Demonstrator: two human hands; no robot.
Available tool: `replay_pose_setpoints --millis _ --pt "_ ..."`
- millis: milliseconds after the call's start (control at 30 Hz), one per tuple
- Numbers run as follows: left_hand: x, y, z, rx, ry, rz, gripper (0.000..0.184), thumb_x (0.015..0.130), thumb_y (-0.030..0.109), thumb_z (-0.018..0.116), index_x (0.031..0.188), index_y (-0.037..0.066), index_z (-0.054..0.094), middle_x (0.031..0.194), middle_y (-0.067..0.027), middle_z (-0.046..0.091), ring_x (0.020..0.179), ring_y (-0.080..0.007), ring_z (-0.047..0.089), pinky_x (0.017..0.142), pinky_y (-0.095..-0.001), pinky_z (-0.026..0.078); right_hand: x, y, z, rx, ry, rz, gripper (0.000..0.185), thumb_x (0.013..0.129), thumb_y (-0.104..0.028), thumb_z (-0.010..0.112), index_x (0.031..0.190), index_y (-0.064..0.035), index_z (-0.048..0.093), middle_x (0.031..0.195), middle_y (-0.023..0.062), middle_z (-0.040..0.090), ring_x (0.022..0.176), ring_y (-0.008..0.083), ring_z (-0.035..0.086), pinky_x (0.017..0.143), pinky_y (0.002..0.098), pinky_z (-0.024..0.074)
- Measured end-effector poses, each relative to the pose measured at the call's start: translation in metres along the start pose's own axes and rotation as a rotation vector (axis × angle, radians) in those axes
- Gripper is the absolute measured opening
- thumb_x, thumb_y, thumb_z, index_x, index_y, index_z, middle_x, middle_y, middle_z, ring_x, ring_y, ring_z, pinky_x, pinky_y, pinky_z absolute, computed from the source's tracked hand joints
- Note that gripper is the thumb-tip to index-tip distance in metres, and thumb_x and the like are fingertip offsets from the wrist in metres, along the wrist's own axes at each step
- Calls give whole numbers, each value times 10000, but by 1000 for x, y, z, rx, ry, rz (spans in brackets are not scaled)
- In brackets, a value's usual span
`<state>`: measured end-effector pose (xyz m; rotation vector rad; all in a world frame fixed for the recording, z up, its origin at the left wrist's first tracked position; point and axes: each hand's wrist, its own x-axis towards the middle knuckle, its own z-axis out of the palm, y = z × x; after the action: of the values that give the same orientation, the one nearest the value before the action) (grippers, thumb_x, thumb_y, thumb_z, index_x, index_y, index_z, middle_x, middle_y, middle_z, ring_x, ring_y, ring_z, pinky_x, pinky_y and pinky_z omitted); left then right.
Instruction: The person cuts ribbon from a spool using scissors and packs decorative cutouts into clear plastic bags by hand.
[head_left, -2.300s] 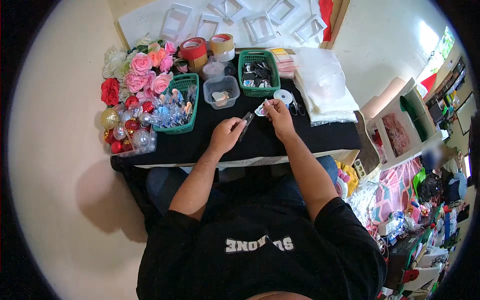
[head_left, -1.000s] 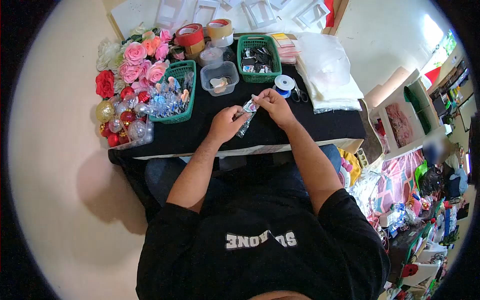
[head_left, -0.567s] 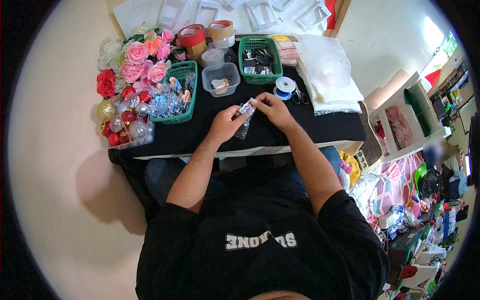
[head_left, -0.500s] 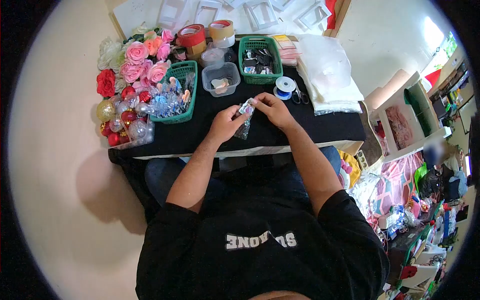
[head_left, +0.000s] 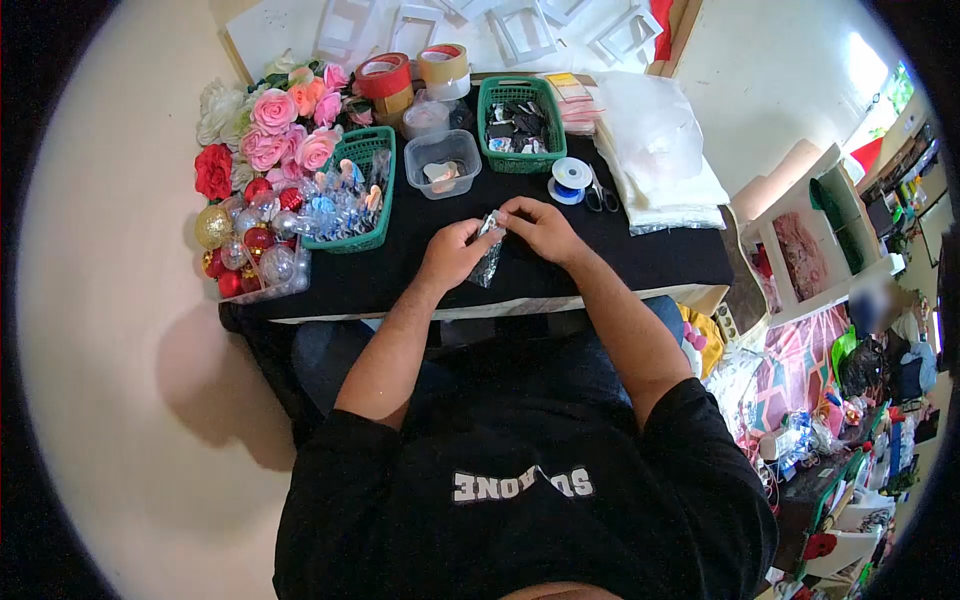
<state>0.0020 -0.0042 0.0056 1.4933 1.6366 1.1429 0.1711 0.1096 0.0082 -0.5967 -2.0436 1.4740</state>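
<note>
Near the table's front edge, my left hand (head_left: 455,252) pinches a small clear plastic bag (head_left: 487,267) by its upper part. Its shiny lower end hangs below my fingers. My right hand (head_left: 540,230) has its thumb and fingertips closed on the bag's top edge. Something small with a light print shows at the top, mostly hidden by my fingers. Beyond my hands stands a clear plastic tub (head_left: 442,165) holding a few pale cut-out pieces. A white spool with blue inside (head_left: 571,180) lies beside black-handled scissors (head_left: 601,193), to the right of my hands.
Left are a green basket of wrapped items (head_left: 384,225), baubles (head_left: 258,238) and artificial roses (head_left: 273,110). Tape rolls (head_left: 384,76), a green basket with dark pieces (head_left: 522,160) and plastic bags (head_left: 660,140) line the back. An open drawer unit (head_left: 850,280) stands right.
The printed top of the small bag is now more covered by my fingers. My hands have stayed almost in the same place, still together on the bag.
</note>
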Motion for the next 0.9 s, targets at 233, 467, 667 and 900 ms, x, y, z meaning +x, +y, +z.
replay_pose_setpoints --millis 233,467,667,900 --pt "-3 5 1 -135 62 39 287 934 289 643 1022 18 665 802 -44 661 715 -100 582 662 -277 462 0 12 25 29 262 4 153 949 -159 625 1018 -22 628 887 24 643 834 94 590 755 246 474" --pt "0 -4 1 -165 40 25 226 938 211 627 1032 8 653 827 -36 664 734 -95 586 677 -262 459 -10 0 25 222 309 -33 132 947 -174 621 962 -43 615 824 -11 588 761 72 519 689 232 416" --pt "-2 -3 -1 -121 69 40 210 929 203 632 1007 9 651 791 -40 655 710 -104 589 662 -269 461 -13 -3 16 327 310 59 108 932 -184 622 928 -78 607 829 -20 563 746 78 486 666 218 369" --pt "-2 -2 1 -79 70 70 223 918 214 647 998 6 652 779 -37 653 701 -89 577 646 -267 456 -10 5 18 412 274 -30 158 917 -113 641 1041 -69 552 877 -5 575 815 87 534 715 237 406"
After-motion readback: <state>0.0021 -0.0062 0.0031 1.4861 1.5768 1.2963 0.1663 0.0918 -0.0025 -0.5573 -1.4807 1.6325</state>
